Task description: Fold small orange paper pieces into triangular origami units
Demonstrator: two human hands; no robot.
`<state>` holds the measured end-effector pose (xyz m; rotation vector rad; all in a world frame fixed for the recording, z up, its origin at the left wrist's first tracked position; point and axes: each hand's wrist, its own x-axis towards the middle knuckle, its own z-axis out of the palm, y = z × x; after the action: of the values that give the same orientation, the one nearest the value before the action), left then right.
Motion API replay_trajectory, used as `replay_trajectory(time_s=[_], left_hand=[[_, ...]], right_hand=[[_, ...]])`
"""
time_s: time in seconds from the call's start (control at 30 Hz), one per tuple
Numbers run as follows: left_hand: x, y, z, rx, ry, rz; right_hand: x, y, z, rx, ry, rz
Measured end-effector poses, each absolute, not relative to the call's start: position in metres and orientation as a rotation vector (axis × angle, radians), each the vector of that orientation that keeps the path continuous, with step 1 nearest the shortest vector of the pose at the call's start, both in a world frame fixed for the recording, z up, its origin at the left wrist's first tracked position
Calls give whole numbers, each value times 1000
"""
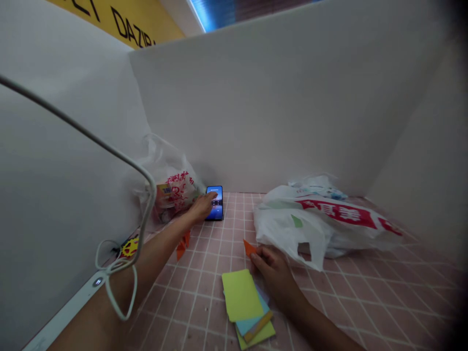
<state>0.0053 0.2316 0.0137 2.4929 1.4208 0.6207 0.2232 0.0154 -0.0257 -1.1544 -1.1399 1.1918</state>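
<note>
My left hand reaches far forward, a finger extended onto the lit screen of a phone propped upright near the back wall. Between the thumb and fingers of my right hand is a small folded orange paper. Just below that hand lies a loose pile of yellow, blue and other coloured paper, with a narrow orange-yellow strip on top. Another folded orange paper rests on the tiled-pattern table beside my left forearm, which partly hides it.
A white plastic bag with red print stands at the back left. A larger white bag lies at the right. A pale cable crosses the left side above a white power strip. White partitions enclose the table.
</note>
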Motion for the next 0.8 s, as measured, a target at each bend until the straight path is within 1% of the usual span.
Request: replay_trajectory(time_s=[0.33, 0.67, 0.8], left_hand=[[-7, 219, 14, 2624, 1496, 432], [-19, 221, 8, 2641, 1539, 481], [-19, 218, 15, 2592, 1531, 518]], right_hand=[[223, 16, -29, -1146, -1140, 1208], [224, 16, -26, -1136, -1153, 1190], [223, 15, -23, -1128, -1140, 1209]])
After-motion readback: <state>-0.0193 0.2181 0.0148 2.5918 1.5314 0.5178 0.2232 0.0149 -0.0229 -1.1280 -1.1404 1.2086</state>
